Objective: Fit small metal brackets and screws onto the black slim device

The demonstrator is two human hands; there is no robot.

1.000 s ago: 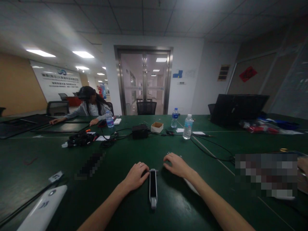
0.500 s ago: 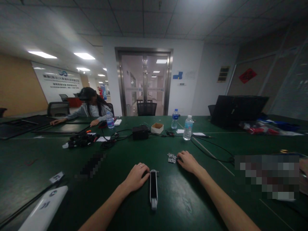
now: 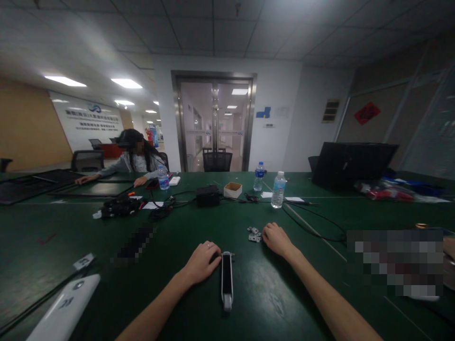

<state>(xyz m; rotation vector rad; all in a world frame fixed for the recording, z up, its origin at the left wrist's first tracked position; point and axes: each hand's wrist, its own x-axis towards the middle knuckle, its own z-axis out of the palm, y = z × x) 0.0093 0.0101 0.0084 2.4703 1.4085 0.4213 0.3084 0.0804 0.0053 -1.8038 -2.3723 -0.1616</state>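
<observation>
My left hand (image 3: 203, 261) rests on the green table, palm down, thumb and fingers apart. Its thumb is close beside a slim white-framed device with a dark face (image 3: 226, 274), which lies lengthwise, pointing away from me. A thin metallic bit sticks out at its far end. Farther off and to the right, my right hand (image 3: 276, 238) is bent down to the tabletop with its fingers drawn together. Its fingertips are against or just beside several small silvery metal pieces (image 3: 254, 235). Whatever lies under those fingers is hidden.
Two water bottles (image 3: 277, 190) (image 3: 259, 176), a small open box (image 3: 232, 189) and a black power adapter (image 3: 208, 195) stand beyond my hands, among cables. At left front lies a white device (image 3: 66, 305). Another person (image 3: 133, 154) sits at far left. A black monitor (image 3: 351, 163) stands at right.
The small metal pieces beside my right hand have shifted and lie slightly more apart. My left hand and the white-framed device stay in place.
</observation>
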